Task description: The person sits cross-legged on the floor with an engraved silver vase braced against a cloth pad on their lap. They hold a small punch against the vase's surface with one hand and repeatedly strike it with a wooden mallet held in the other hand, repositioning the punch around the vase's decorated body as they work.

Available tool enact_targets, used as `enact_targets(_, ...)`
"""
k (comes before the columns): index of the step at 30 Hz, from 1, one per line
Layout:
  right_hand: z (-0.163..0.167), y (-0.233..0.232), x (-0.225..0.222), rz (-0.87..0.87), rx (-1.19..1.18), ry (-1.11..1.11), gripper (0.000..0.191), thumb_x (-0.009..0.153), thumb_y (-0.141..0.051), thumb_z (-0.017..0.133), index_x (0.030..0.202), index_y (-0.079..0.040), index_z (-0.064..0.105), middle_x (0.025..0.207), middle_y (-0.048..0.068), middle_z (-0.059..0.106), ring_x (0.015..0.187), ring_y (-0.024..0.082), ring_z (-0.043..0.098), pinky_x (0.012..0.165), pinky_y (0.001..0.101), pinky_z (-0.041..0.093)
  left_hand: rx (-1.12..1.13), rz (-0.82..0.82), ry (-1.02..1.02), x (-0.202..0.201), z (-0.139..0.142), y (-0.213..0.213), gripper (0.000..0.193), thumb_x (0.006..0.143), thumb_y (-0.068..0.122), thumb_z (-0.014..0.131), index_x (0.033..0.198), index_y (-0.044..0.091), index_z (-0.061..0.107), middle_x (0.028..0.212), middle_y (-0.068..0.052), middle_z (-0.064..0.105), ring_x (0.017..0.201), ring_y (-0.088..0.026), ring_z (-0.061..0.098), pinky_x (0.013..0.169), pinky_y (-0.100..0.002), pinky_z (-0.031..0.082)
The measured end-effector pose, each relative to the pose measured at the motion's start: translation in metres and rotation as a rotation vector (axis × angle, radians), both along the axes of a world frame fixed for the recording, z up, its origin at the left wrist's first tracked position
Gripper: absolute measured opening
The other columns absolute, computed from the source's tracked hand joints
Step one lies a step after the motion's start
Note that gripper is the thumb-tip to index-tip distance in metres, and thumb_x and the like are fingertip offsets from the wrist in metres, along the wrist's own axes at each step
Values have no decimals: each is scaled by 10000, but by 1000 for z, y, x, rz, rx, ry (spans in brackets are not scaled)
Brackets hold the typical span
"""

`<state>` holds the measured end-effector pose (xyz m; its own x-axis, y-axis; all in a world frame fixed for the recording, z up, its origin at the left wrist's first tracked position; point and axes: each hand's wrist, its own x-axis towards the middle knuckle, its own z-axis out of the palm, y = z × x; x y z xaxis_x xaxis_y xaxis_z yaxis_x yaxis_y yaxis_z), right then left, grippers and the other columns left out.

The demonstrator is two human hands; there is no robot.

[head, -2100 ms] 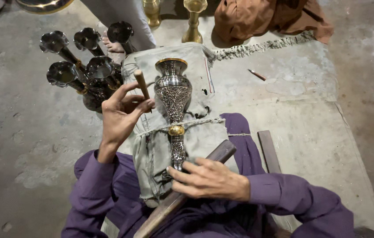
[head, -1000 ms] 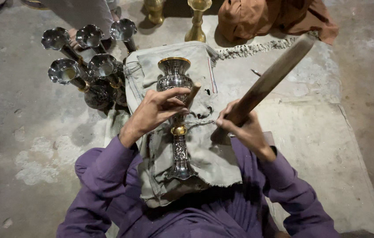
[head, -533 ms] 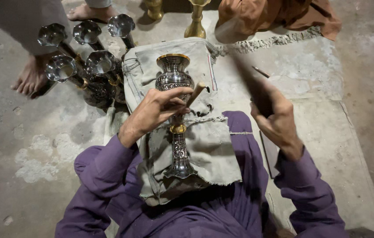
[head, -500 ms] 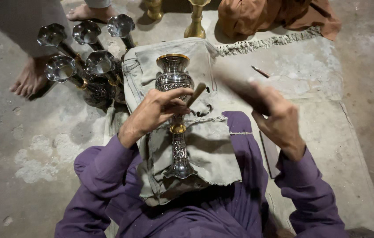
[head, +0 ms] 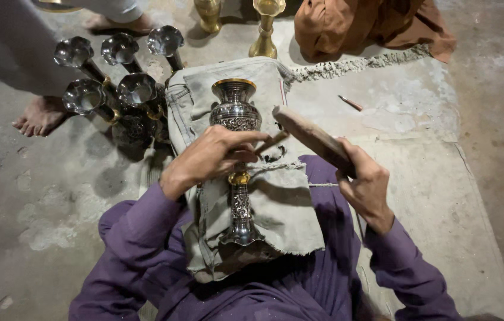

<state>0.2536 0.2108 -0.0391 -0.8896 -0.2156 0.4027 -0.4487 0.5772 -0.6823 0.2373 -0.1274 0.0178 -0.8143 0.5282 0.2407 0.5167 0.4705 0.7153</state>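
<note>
**Vase under chisel and mallet, worker's lap**

Vase (head: 237,160), silver-coloured with embossed bands, a brass-coloured rim and a brass-coloured collar at its narrow waist, lies lengthwise on a grey cloth (head: 275,202) spread over the person's lap. Its mouth points away from the person; its flared foot sits near the body.

Left hand (head: 207,157) rests across the vase's shoulder. Its grip is closed around a slim chisel (head: 271,143), fingers and thumb pinching the shaft, with the tool's working end hidden under the hand and its free end angled up to the right.

Right hand (head: 366,181) has its grip fully closed around the handle of a wooden mallet (head: 311,135). The mallet's thick end lies just above and beside the chisel's free end; whether the two are touching cannot be told.

Both arms wear purple sleeves (head: 139,232). The cloth hangs over the knees, its frayed edge showing at the right.

Beyond the cloth to the left, a cluster of similar silver vases (head: 118,89) stands upright on the concrete floor (head: 38,196). Two brass vases (head: 264,30) stand at the top edge. A small pencil-like tool (head: 350,103) lies on the floor to the right, well apart from the hands. An orange-brown cloth heap (head: 370,27) sits at the upper right. Another person's bare foot (head: 41,116) stands at the left, near the silver cluster.
</note>
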Motion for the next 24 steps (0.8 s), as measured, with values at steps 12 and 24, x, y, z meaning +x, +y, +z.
enact_targets(12,44,-10,-28,31,518,70,678,809,-140,798,1453,-244,613,1172,123,664,868,296,697,705,412,581,284,256,-22,15,-17,-1,438,933,67,732,1345,55,586,1012,-179,792,900,-216,809,758,-339,649)
enact_targets(24,93,-9,-43,127,373,195,708,779,-14,729,1461,-175,633,1175,105,735,914,241,720,791,364,587,283,294,11,15,-25,-5,446,922,51,743,1341,34,591,991,-191,788,907,-218,807,763,-322,632)
